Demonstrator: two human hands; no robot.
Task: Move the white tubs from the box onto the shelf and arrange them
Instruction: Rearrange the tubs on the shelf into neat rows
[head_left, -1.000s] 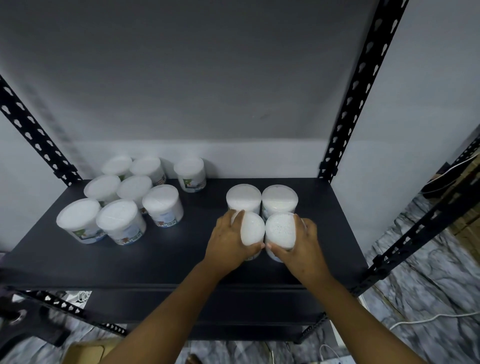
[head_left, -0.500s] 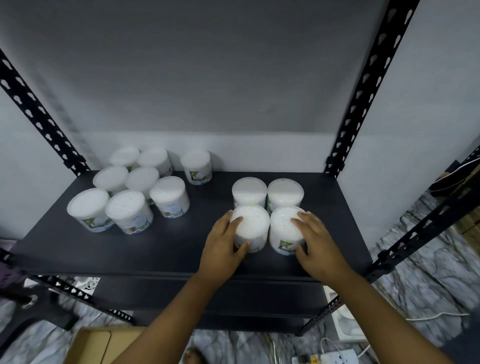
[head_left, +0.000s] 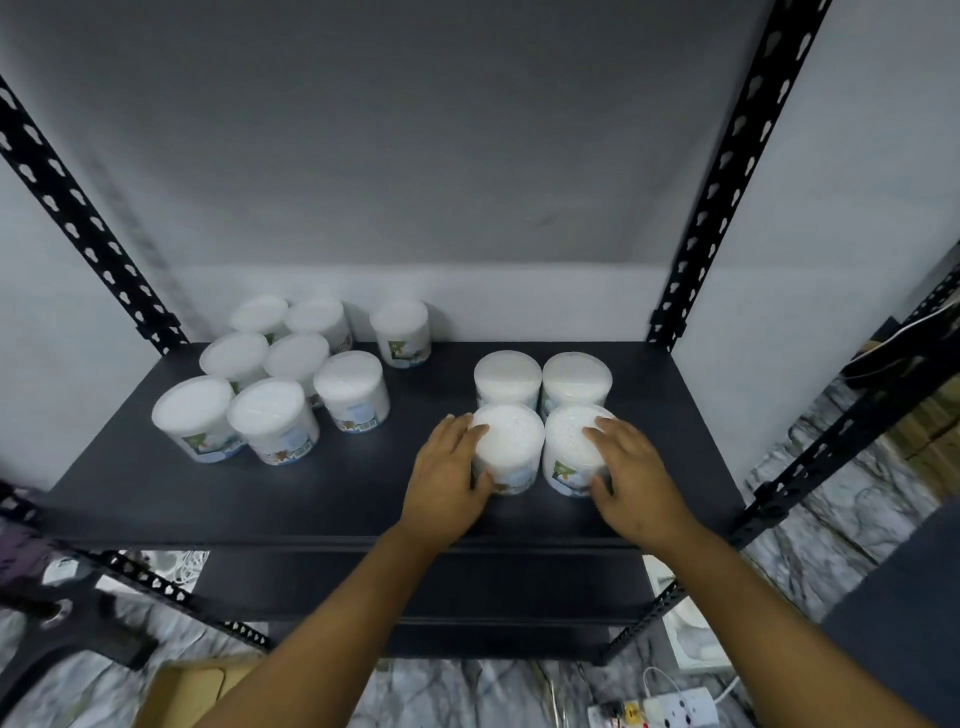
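1. Left grip (head_left: 448, 480) wraps the front-left tub (head_left: 508, 448); right grip (head_left: 631, 475) wraps the front-right tub (head_left: 575, 451), likely squaring both.
2. Both stand on the shelf (head_left: 332, 499), touching rear pair (head_left: 540, 379) just beyond the grips.

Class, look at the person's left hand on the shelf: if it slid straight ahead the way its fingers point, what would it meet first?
The left hand already grips the front-left tub. Pushed onward, that tub would probably soon press against the rear-left tub directly behind it; they look touching or nearly so.
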